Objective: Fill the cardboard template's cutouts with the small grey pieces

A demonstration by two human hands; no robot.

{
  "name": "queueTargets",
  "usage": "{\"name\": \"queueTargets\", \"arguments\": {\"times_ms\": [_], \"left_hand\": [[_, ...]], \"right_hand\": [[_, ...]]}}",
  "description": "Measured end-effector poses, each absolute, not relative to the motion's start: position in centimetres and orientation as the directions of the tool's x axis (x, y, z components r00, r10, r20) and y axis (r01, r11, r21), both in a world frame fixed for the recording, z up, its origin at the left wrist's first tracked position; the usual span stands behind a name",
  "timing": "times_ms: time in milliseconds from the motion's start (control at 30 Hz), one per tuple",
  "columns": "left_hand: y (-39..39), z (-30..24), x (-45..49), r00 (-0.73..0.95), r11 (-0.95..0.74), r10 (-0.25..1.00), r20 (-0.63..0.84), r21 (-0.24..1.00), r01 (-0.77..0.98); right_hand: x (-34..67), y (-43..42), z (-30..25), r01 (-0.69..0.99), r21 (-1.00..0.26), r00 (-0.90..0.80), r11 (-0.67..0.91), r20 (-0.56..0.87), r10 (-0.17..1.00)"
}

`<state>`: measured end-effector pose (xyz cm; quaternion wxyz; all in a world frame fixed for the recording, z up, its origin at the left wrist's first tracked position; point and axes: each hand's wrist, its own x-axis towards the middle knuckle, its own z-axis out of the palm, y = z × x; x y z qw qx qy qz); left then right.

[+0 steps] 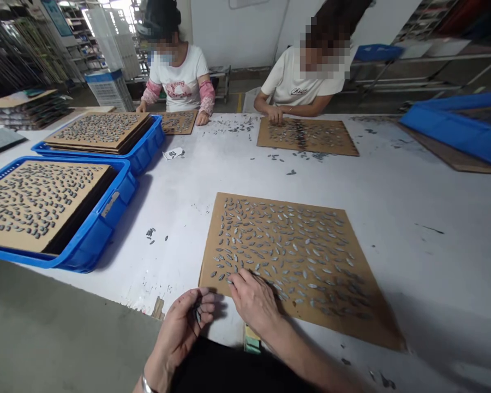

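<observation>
In front of me a brown cardboard sheet lies on the white table, covered with rows of small grey leaf-shaped pieces. My right hand is over its near left part, fingertips pinched together at the surface on one such piece, which is mostly hidden. Just off the sheet's near left corner, my left hand is cupped palm up with its fingers curled round several more grey pieces. Some loose pieces are scattered on the table to the left.
Two blue crates on the left hold stacked cardboard sheets with grey pieces. Across the table, two people work at their own cardboard sheets. Another blue crate is at the far right. The table's near edge runs along the left.
</observation>
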<state>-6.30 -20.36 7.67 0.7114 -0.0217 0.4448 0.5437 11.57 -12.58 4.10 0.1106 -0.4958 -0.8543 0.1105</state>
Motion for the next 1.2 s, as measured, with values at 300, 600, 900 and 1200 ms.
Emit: {"name": "queueTargets", "arguments": {"times_ms": [300,600,900,1200], "left_hand": [[-19.1,8.1,-5.8,-0.016,0.452,0.713,-0.701,0.477,-0.753],[-18.0,7.7,-3.8,0.094,0.521,0.71,-0.698,0.432,-0.736],[-16.5,8.2,-0.4,0.25,0.686,0.622,-0.742,0.362,-0.631],[-15.9,8.8,1.2,0.274,0.728,0.61,-0.743,0.39,-0.564]], "right_hand": [[11.4,-12.4,5.6,0.815,-0.362,-0.481,0.452,0.01,0.877],[13.1,-14.0,10.0,0.514,-0.416,-0.754,0.75,0.197,0.627],[16.2,-15.0,9.8,0.599,-0.455,-0.691,0.659,0.122,0.712],[17.7,-15.1,9.9,0.637,-0.455,-0.655,0.622,0.106,0.748]]}}
